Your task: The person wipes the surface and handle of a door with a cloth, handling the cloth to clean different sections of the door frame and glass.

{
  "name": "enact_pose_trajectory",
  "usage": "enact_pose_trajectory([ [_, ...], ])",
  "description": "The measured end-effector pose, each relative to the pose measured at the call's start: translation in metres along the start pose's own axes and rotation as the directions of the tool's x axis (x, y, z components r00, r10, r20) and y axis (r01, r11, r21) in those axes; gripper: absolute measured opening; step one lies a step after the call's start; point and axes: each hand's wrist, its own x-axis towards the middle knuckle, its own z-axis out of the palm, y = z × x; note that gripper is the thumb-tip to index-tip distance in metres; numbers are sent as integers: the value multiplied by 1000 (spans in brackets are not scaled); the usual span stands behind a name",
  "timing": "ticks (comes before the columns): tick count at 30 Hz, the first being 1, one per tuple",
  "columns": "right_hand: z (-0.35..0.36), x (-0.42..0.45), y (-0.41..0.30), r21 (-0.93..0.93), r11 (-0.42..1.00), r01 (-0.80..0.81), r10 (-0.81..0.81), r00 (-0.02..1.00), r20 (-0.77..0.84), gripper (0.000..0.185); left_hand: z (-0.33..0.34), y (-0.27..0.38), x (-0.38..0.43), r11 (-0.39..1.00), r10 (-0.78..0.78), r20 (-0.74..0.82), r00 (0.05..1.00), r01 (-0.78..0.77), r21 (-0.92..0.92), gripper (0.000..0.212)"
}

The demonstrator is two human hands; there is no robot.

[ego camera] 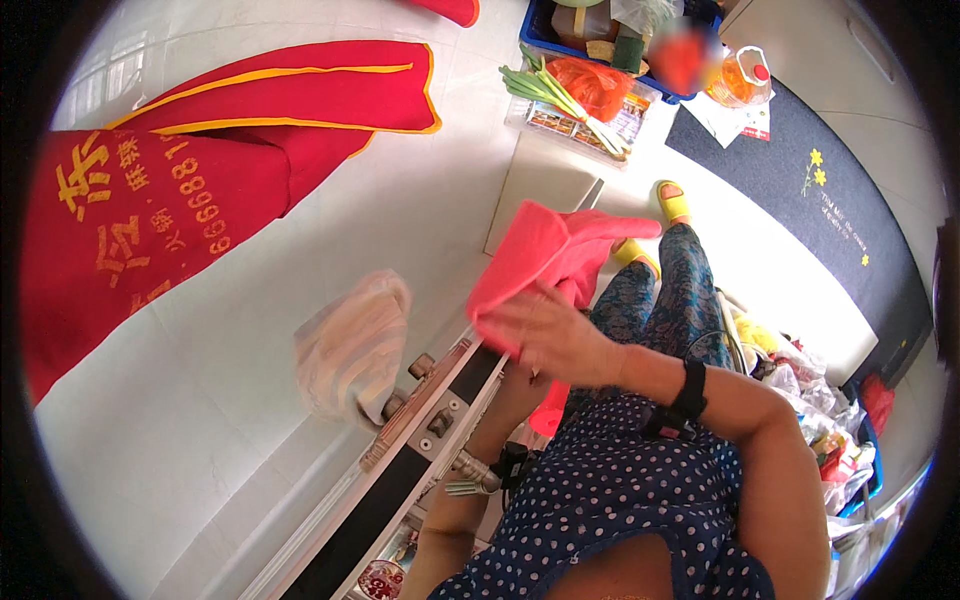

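A pink cloth (525, 251) hangs bunched over the edge of a door (394, 487) in front of me. My right hand (559, 337) lies across the cloth's near side, its fingers spread and motion-blurred. Lower down, on the near side of the door, my left hand (517, 397) is close beneath the cloth; its fingers are partly hidden, so I cannot tell its grip. A metal latch plate (442, 424) is set in the door's dark edge. A pale striped cloth (356, 345) hangs by the knob on the far side.
A red cloth banner (217, 172) with yellow edging and writing fills the far left. Spring onions (566, 105) lie before a blue crate (536, 30), near an oil bottle (739, 79). A dark floor mat (795, 180) is at the right, with bagged goods (814, 405) nearer.
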Motion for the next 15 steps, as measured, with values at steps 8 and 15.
enact_pose_trajectory([
  [8,-4,21,-52,214,974,72,-65,997,-37,37,9,-10,-26,983,84,-51,995,-74,170,33],
  [15,-6,12,-9,333,943,-21,59,993,-104,36,-1,-11,-6,986,21,19,1000,-23,167,27],
])
